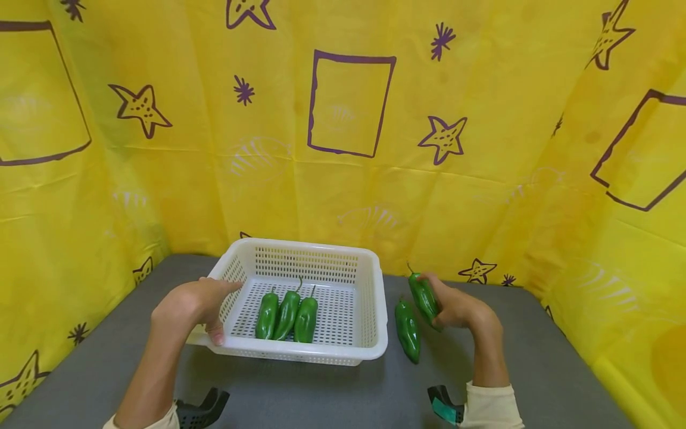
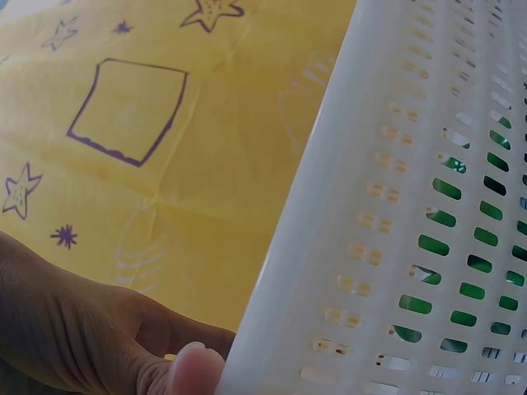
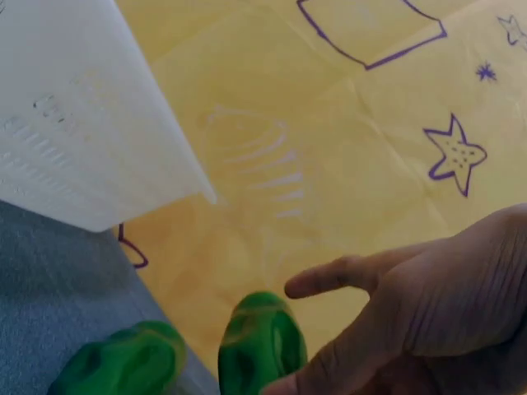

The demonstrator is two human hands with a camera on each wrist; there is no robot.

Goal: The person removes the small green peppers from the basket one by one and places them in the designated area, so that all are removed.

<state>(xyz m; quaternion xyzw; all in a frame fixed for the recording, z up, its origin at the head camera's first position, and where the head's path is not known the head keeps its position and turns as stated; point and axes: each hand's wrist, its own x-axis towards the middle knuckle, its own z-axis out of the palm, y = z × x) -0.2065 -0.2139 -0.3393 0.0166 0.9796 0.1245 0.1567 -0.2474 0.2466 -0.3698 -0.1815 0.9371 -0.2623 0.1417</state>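
My left hand (image 1: 190, 304) grips the left side of a white perforated plastic basket (image 1: 316, 351), thumb near its front-left corner and a finger reaching over the side. In the left wrist view, the thumb (image 2: 198, 366) lies right at the basket's rim. Three glossy green peppers (image 1: 287, 314) lie side by side inside, stems pointing away from me. To the right of the basket, my right hand (image 1: 458, 304) holds another green pepper (image 1: 422, 297), thumb near its lower end and a finger near its top. A fifth-like separate green pepper (image 1: 407, 330) rests on the table just left of it.
The grey table (image 1: 300, 396) runs back to a yellow curtain (image 1: 354, 196) printed with starfish and frames. This cloth also encloses both sides. Dark wrist mounts (image 1: 202, 410) show beside the cream sleeves (image 1: 490, 405).
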